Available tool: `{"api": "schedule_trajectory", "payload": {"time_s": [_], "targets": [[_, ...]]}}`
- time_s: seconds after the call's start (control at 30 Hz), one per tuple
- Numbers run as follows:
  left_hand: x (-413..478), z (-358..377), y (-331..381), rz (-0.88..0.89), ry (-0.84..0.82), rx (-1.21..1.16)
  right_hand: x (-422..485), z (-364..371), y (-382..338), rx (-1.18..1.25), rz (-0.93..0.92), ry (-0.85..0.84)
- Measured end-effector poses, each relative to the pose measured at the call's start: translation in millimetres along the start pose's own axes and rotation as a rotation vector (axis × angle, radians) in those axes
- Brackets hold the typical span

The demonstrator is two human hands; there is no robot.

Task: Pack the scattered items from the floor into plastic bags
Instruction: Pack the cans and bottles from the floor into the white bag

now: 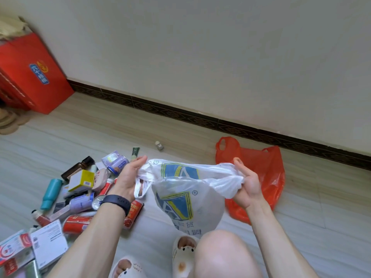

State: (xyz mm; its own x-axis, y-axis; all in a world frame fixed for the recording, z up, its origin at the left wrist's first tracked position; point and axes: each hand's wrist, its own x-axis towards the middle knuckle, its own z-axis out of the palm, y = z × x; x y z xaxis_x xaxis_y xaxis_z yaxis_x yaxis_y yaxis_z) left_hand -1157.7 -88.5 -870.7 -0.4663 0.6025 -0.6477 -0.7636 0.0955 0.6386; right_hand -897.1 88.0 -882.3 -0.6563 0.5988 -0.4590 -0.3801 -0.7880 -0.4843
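Note:
I hold a white plastic bag [186, 199] with a blue and yellow logo above the floor. My left hand [128, 177] grips its left handle, and my right hand [248, 184] grips the bunched right handle, stretching the mouth wide. A pile of scattered items [80, 195] lies on the floor to the left: a teal bottle [51, 193], a yellow and white box [82, 180], a brown bottle [77, 167], red cans and white cartons. An orange plastic bag [267, 177] lies flat behind my right hand.
A red carton [30, 77] stands against the wall at the far left. A small jar [159, 145] sits alone near the dark skirting board [200, 117]. My knee [222, 255] and white slippers [183, 255] fill the bottom centre.

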Motion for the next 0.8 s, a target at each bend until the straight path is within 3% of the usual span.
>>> {"api": "schedule_trajectory", "payload": {"time_s": [0.17,0.27,0.33,0.43,0.57,0.63,0.7,0.8], "targets": [[-21,8,20,0.107,-0.02,0.116,-11,5,-18,-0.646,-0.015,-0.05],[-27,5,28,0.107,-0.136,0.477,-11,6,-21,-1.148,-0.12,-0.078],[-27,4,27,0.121,-0.165,0.592,-8,-1,-23,-1.473,-0.165,-0.078],[-20,2,28,0.132,-0.157,0.673,-5,-10,-31,-1.579,-0.172,-0.095],[-28,12,28,-0.028,-0.285,1.155,-3,-11,-28,-1.819,-0.109,-0.065],[-27,17,22,-0.059,-0.322,1.248,-2,-11,-24,-1.901,-0.097,-0.024],[-22,18,13,0.06,-0.302,1.494,-1,-15,-23,-1.941,-0.088,-0.006],[-13,16,-4,0.427,-0.089,2.032,-2,-16,-20,-2.017,-0.051,-0.06]]}}
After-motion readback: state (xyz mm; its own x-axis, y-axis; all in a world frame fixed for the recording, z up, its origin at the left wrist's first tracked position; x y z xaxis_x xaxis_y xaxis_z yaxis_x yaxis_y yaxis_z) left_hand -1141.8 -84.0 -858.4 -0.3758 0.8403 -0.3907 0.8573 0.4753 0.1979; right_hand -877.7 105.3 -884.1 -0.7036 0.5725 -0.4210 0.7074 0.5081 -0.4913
